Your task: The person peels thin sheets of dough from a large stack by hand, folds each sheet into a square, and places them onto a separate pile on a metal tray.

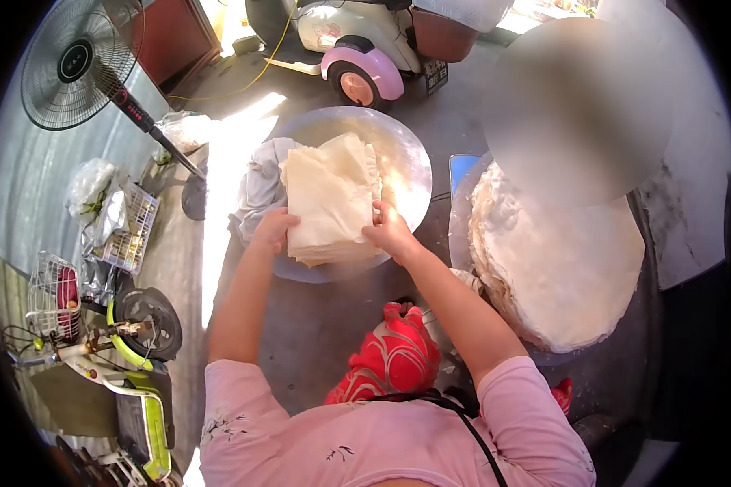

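Stack of thin cream-coloured sheets [330,199] over a round silver metal tray [412,166]
We are clamping the fingers of our left hand [277,228] and right hand [391,231] on its sides, beside crumpled grey cloth [261,180].

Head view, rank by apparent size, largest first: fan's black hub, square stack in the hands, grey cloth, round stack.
1. Round stack, partly hidden by the blur
2. Square stack
3. Grey cloth
4. Fan's black hub

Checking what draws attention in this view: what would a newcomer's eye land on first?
Probably the stack of pale sheets near the middle, held at its sides by the left hand and right hand. Then the large round pale pile at right and the fan at upper left.
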Demonstrator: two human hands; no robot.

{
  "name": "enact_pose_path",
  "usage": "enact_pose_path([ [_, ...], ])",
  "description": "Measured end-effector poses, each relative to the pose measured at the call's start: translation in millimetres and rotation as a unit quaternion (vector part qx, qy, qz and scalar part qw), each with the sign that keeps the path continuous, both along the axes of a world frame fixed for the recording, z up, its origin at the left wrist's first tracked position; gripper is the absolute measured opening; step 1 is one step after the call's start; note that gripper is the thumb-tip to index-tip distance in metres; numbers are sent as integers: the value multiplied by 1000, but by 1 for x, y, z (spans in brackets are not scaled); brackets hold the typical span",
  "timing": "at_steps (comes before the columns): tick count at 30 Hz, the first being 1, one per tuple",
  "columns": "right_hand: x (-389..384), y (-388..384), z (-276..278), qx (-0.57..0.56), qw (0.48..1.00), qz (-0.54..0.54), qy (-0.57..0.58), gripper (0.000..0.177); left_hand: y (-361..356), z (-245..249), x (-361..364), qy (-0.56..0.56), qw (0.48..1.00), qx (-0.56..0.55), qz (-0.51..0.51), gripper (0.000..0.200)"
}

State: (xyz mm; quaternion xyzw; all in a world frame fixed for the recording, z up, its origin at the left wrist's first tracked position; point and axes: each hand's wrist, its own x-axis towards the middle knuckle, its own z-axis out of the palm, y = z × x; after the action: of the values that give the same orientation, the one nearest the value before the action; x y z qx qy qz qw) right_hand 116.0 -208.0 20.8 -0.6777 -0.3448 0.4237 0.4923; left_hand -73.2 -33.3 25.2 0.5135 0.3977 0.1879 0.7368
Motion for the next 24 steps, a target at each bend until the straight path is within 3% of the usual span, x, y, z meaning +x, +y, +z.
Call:
enact_pose_path([
  [2,0,-10,13,-3,996,-18,82,76,1,-7,1,55,998,29,10,45],
  [5,5,-14,19,41,994,-25,102,75,-8,-3,2,64,995,70,9,48],
  [7,8,-15,17,38,995,-20,87,74,-15,7,12,151,970,165,93,51],
  [8,7,-15,10,48,998,-31,-16,71,-16,11,17,150,971,165,90,51],
  [9,5,-16,4,57,990,-41,-119,68,-18,13,21,243,851,462,57,54],
  [10,-1,-21,15,56,990,-42,-119,68,-20,15,26,307,636,708,19,58],
  [11,-9,-28,28,86,943,-34,-320,62,-23,16,35,306,637,707,18,58],
  [12,-17,-32,35,111,854,-24,-507,57,-26,19,49,302,599,741,-32,57],
  [13,-23,-33,34,111,854,-25,-508,57,-27,22,61,296,558,771,-81,56],
  [15,-36,-37,30,157,778,127,-595,51,-19,8,84,290,563,767,-105,53],
  [17,-48,-41,13,132,785,152,-586,52,-13,2,103,279,566,765,-131,51],
  [19,-49,-43,4,105,791,176,-577,53,-11,-1,118,339,631,663,-220,51],
  [21,-48,-45,0,86,772,171,-606,55,-14,-5,125,370,635,636,-236,51],
  [24,-45,-46,5,75,784,184,-588,56,-13,-8,130,396,643,605,-253,50],
])
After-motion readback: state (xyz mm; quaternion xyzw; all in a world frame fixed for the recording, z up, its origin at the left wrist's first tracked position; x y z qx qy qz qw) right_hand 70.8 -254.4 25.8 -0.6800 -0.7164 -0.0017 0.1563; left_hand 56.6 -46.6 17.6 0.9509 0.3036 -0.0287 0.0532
